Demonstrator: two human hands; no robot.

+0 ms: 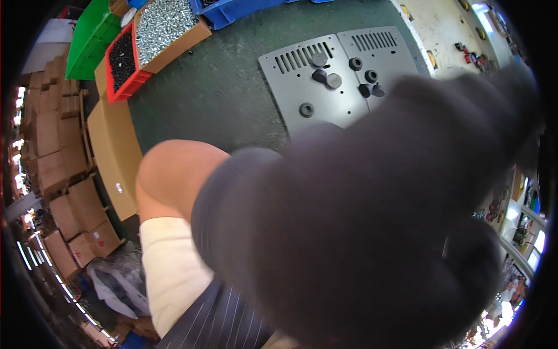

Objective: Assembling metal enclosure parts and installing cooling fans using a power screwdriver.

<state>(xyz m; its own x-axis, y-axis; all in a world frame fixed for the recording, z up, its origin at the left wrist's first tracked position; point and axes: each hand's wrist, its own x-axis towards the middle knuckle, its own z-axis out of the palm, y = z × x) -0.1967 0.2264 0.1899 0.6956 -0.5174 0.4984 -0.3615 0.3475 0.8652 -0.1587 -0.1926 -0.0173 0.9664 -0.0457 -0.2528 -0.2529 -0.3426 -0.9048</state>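
A dark glove, very large and smeared by motion, fills the middle and right of the view close to the camera. It looks like my left hand, since my bare left forearm runs into it from a bent elbow at the left. Its fingers are too blurred to read, and whether they hold anything is hidden. My right hand does not show. Beyond the glove, two grey slotted metal plates lie side by side on the dark green table. On them rest several black round rubber feet and grey disc-headed pieces. The glove hides the plates' near part.
At the far left stand a red bin of black screws, a cardboard box of silver fasteners, a green bin and a blue bin. Stacked cartons line the left. A pale surface adjoins the table's right edge.
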